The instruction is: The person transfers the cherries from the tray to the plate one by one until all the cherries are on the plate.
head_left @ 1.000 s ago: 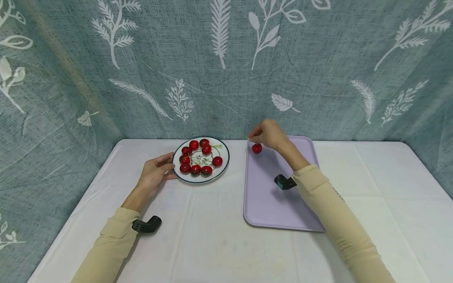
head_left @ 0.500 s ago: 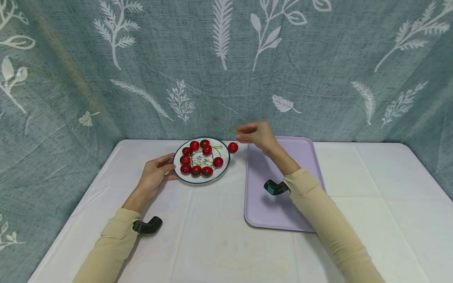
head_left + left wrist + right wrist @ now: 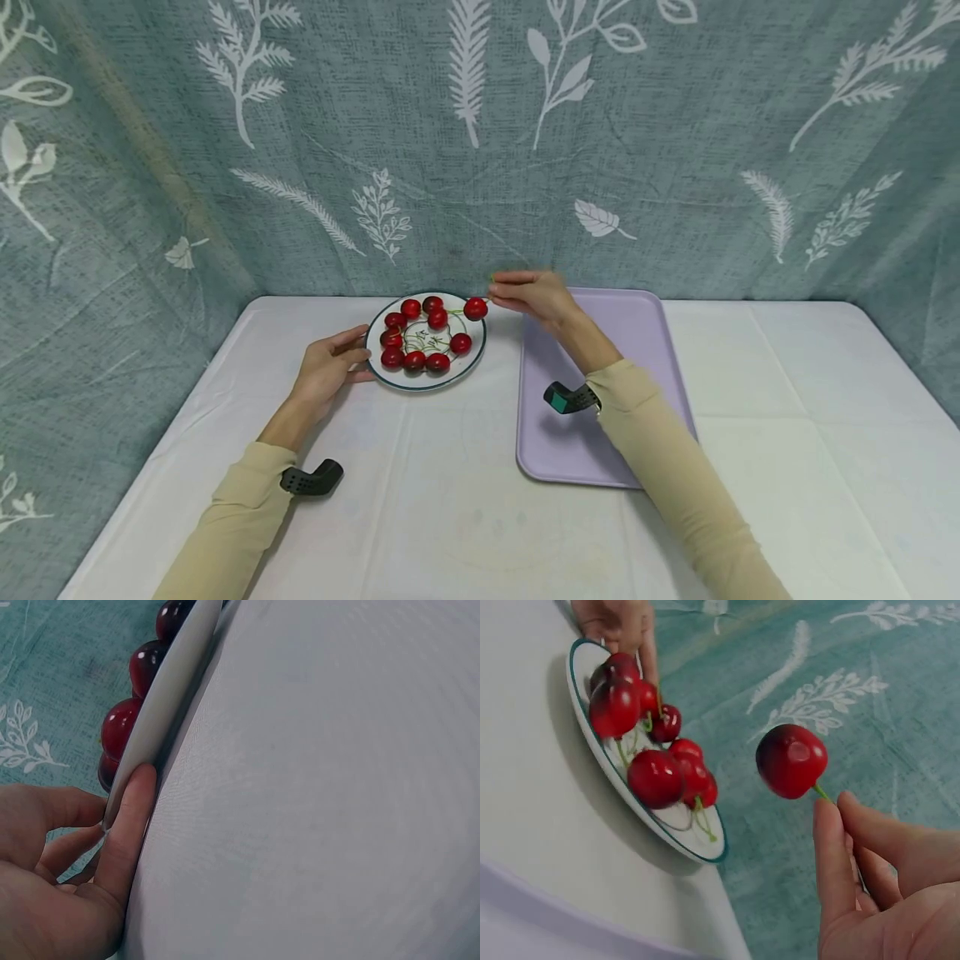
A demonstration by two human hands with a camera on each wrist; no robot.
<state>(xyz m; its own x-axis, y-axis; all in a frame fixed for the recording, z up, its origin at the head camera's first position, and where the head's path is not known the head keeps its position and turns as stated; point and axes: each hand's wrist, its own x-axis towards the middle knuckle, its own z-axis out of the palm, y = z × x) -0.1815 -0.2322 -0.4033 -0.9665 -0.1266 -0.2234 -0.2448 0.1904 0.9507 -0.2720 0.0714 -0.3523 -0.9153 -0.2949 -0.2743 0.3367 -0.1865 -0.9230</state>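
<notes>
At the table's far side stands a white plate (image 3: 474, 352) with a dark rim, bearing several red cherries (image 3: 437, 362) with green stems. My left hand (image 3: 322, 364) holds the plate's left edge; in the left wrist view, one finger (image 3: 135, 802) lies along the plate's outer side, and others meet its rim. Between thumb and fingertips, my right hand (image 3: 536, 297) pinches the green stem of a single cherry (image 3: 791, 761). That cherry hangs clear of the others in the right wrist view, and in the head view it overlaps the plate's upper right rim.
A lilac rectangular tray (image 3: 558, 450) lies right of the plate, under my right forearm, which hides part of it. White cloth (image 3: 450, 500) covers the table. Behind rises a teal curtain (image 3: 480, 208) with white leaf prints.
My right hand has carried the cherry leftward, from above the tray's far left corner to the plate's upper right rim. The left hand and plate stay in place.
</notes>
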